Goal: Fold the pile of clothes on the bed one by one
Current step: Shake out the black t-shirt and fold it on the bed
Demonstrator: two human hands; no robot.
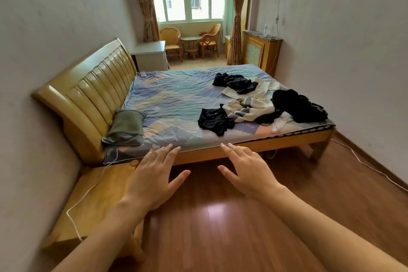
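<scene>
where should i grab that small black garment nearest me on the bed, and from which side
Take the small black garment by its raised, crumpled near edge, coming from the bed's near side. It lies apart from the main pile, closest to the open right hand, so fingers can probably pinch a fold without snagging others.

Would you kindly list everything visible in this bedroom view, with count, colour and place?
Bed: one, yellow wood frame, patterned blue sheet, centre.
Black garments: three heaps, on the bed's right half.
Cream garments: a tangled heap, count unclear, among the black ones.
Pillow: one, grey-green, by the headboard.
Wicker chairs: two, tan, beside a small round table under the window.
Cabinet: one, pale, beyond the headboard.
Curtains: brown, either side of the window.
Left hand: open, in front of the bed edge.
Right hand: open, in front of the bed edge.
</scene>
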